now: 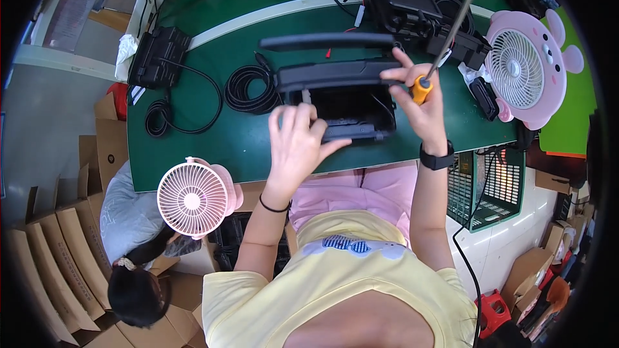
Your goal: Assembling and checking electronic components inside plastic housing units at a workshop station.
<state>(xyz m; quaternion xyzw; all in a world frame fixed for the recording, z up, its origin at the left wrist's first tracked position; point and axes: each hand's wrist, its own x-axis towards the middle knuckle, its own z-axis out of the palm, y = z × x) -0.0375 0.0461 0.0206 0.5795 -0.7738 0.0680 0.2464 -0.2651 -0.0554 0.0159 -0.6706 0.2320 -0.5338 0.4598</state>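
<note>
We see a green table (213,154) spreading out beneath the open black case (335,77), which lies near its front edge. Well to the right of the case stands a pink animal-shaped fan (551,77). Left of the case and nearer the wearer, we find a paler pink fan (193,200). Beyond the case lies a blurred dark bar (329,40); we cannot tell whether it joins it. Just left of the case rests a coiled black cable (240,102). The two hands are apart: the left hand (296,132) touches the case's near left corner, though whether it clamps or only rests we cannot tell; the right hand (422,90), at the case's right end, grips a screwdriver (451,32), yellow handle in the palm, blade pointing away.
</note>
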